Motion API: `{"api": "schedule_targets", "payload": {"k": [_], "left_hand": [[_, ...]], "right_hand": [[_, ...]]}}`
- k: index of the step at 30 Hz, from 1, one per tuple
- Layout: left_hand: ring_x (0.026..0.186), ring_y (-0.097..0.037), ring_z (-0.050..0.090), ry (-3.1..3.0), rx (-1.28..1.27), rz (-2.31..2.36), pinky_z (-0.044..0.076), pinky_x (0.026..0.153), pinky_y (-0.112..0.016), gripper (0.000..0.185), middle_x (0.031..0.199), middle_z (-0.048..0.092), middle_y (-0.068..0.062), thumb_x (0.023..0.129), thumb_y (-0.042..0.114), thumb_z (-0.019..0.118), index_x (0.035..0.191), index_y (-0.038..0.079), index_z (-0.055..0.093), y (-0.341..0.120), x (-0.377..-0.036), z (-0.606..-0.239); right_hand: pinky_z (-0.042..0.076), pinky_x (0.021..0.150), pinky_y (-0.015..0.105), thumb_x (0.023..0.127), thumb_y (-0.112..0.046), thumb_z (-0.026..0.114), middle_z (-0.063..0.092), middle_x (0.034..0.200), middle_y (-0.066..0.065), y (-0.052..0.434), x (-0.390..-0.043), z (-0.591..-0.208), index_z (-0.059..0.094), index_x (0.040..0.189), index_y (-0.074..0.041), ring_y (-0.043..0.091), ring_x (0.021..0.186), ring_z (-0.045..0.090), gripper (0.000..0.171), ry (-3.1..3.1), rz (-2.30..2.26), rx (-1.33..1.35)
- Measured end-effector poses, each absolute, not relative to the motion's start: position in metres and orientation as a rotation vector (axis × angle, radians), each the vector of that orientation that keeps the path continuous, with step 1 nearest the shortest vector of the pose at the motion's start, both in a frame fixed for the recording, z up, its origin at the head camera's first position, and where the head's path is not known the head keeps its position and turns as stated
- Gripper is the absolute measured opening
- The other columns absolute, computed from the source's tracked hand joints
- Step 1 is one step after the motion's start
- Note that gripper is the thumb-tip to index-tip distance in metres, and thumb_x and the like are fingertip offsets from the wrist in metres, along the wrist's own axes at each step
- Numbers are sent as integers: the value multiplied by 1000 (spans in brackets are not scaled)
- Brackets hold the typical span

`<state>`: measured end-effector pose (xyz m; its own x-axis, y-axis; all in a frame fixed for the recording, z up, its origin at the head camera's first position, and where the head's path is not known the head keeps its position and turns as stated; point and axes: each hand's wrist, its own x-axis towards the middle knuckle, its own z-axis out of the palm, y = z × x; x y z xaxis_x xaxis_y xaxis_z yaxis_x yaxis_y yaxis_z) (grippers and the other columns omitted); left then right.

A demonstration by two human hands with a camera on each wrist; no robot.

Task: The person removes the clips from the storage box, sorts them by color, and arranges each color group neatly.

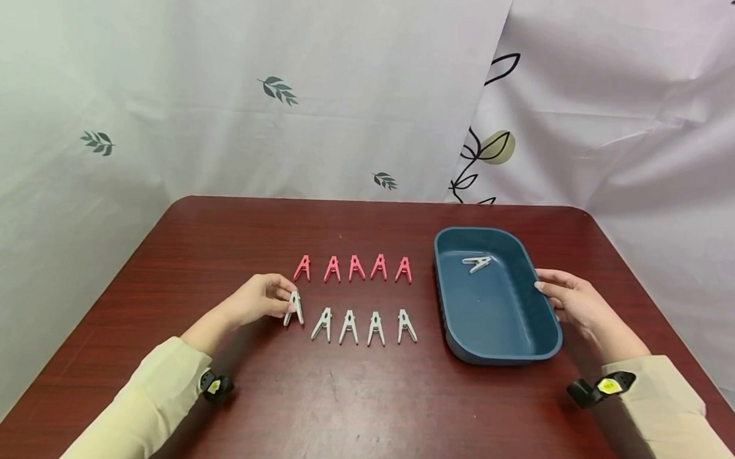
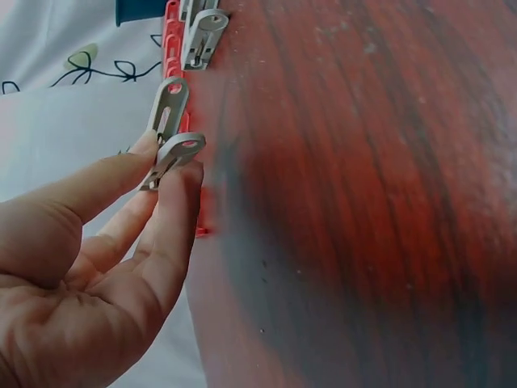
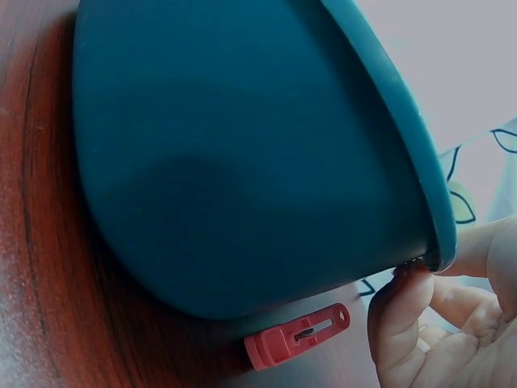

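In the head view my left hand (image 1: 261,302) pinches a white spring clip (image 1: 294,309) between thumb and fingers, at the left end of a row of white clips (image 1: 348,326). The left wrist view shows the same clip (image 2: 170,117) by its two handles. At the right, my right hand (image 1: 583,312) grips the rim of a blue rectangular bin (image 1: 447,301), thumb at the edge, fingers outside. One white clip (image 1: 478,263) lies on the bin's floor. Beside the bin's outer wall, the right wrist view shows a red clip (image 3: 297,335), which I cannot make out in the head view.
Several red clips (image 1: 355,267) stand in a row behind the white ones, left of the bin. The brown table (image 1: 351,408) ends at a back edge, with a white leaf-patterned cloth (image 1: 332,121) hanging behind it. Both wrists wear black straps.
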<state>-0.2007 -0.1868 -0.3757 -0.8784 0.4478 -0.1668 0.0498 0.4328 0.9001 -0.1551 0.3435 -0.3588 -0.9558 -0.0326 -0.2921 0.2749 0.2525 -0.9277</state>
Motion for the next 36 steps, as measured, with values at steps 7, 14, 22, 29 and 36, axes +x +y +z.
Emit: {"api": "schedule_targets", "payload": {"k": [7,14,22,29,36], "left_hand": [[73,-7,60,2305,486,1354,51,66,-21,28,87,66,-13,83,-2,68,103,-15,55,-190,-199,-377],[72,-9,59,2275,468,1333,52,66,-23,28,88,64,-12,85,-2,65,106,-15,54,-189,-199,-378],[74,-9,58,2282,484,1322,53,68,-24,27,89,63,-15,87,-3,62,107,-17,52,-188,-197,-376],[76,-10,59,2316,459,1308,53,69,-24,25,90,65,-15,89,0,60,108,-14,54,-189,-197,-379],[68,-13,57,2466,456,1296,51,62,-24,20,81,64,-12,89,6,61,100,-10,58,-183,-200,-374]], "right_hand": [[54,63,27,98,-22,52,66,81,-14,343,-155,-359,54,111,-31,5,68,62,16,2273,-1766,236],[54,62,27,98,-22,52,66,80,-13,342,-155,-361,53,117,-25,5,67,61,19,2285,-1763,244],[54,63,27,98,-21,51,65,80,-14,342,-155,-359,53,118,-24,5,67,61,20,2292,-1759,243],[54,63,27,98,-23,52,65,82,-16,341,-156,-360,48,130,-10,4,69,62,34,2301,-1753,264],[55,65,27,98,-26,52,65,83,-18,342,-156,-361,45,134,-6,5,71,64,42,2328,-1738,254]]}}
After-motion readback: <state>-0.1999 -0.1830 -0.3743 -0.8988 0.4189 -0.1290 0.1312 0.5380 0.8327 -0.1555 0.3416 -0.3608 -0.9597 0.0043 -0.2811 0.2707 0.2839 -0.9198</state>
